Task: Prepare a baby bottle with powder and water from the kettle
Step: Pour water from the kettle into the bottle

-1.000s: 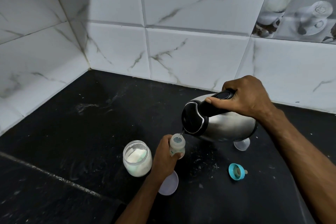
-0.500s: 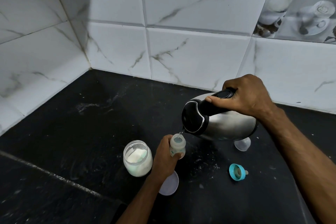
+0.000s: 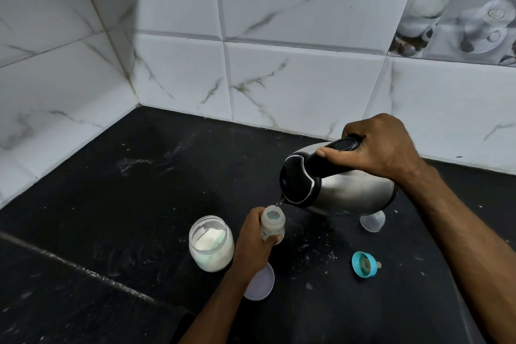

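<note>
The jar lid (image 3: 259, 282) lies flat on the black counter (image 3: 117, 198) nearest the person, partly under the left wrist. Just beyond it, the left hand (image 3: 252, 243) grasps the baby bottle (image 3: 273, 225), fingers and thumb curled round its body, holding it upright just right of the open powder jar (image 3: 211, 243). The right hand (image 3: 377, 148) is clenched round the black handle of the kettle (image 3: 337, 184), thumb laid along the top, with the body tilted so the spout sits just above the bottle mouth. 1 thin stream runs from spout to opening.

Judgement for the pour: keep the tilt shallow, because the bottle neck is narrow and the stream lands near its far rim. Hold the bottle vertical and steady, and keep the left fingers low on the body, away from the water. Level the kettle before the fill mark; the level is not readable here.

Room for movement: the teal ring with teat (image 3: 364, 264) lies on its side to the right, well apart from the bottle. A clear cap (image 3: 372, 221) stands close under the kettle base, so set the kettle down further back or right. Beyond the jar the counter is open, running to the tiled walls (image 3: 279, 64), which meet in a corner at far left. Scattered powder marks the surface around the bottle.
</note>
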